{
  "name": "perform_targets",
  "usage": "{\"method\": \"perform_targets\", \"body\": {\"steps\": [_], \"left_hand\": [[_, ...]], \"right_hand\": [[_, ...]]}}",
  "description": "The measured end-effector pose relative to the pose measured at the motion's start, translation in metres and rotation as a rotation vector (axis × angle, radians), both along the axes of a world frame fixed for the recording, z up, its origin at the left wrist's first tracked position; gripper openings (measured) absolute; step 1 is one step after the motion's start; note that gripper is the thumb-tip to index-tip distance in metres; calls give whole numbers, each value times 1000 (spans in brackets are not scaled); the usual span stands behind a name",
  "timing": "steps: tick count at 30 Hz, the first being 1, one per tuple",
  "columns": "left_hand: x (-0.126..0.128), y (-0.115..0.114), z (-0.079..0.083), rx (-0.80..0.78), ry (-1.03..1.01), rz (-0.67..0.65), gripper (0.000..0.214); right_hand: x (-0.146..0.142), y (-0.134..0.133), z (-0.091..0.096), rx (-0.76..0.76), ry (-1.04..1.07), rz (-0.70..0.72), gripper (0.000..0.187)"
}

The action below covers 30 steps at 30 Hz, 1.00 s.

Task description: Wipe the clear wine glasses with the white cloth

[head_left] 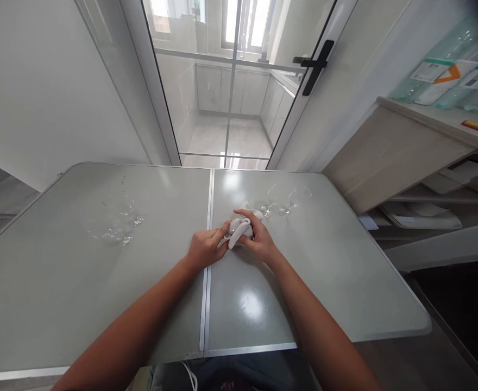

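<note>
Over the table's middle seam, my two hands meet around a white cloth [239, 233]. My right hand [260, 239] is closed on the cloth, which is bunched and folded over itself. My left hand [208, 247] is closed at the bundle's left side, its fingers on what looks like a clear glass, mostly hidden by the cloth. Just beyond my right hand stand two clear stemmed glasses, a nearer one [266, 209] and another [285, 211] to its right. Farther left, clear stemmed glasses [125, 238] appear to lie on their sides; their outlines are faint.
The pale grey-green table [80, 293] has a metal edge and a metal centre strip [205, 304]. Behind it is a glazed door [231, 108] with a black handle [314, 66]. On the right, a wooden shelf unit [406, 141] holds plastic bottles [446, 76] and papers.
</note>
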State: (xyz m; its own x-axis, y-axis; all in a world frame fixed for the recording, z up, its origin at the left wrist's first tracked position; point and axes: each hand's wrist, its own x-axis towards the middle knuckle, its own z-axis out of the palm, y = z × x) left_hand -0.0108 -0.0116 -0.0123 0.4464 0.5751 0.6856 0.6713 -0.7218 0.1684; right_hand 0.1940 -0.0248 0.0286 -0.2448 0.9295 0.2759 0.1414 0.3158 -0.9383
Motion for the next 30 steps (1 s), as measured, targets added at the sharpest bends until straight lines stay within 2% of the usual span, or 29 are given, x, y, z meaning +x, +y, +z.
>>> {"method": "perform_targets", "body": {"steps": [4, 11, 14, 16, 19, 22, 25, 30], "left_hand": [[3, 0, 1, 65, -25, 16, 52], [0, 0, 0, 46, -47, 52, 51], [1, 0, -1, 1, -69, 30, 50], [2, 0, -1, -6, -62, 27, 50], [2, -1, 0, 47, -43, 20, 52], [1, -2, 1, 104, -22, 1, 50], [1, -4, 1, 93, 6, -16, 48], [3, -4, 0, 3, -7, -5, 46]], "right_hand": [[1, 2, -8, 14, 69, -106, 40], [3, 1, -6, 3, -131, -95, 42], [4, 3, -4, -17, -30, -85, 35], [3, 3, -5, -8, 57, -128, 36], [1, 2, -7, 30, 85, -186, 39], [0, 0, -6, 59, -21, -90, 44], [0, -2, -1, 77, -84, 1, 48], [3, -2, 2, 77, -141, 7, 41]]}}
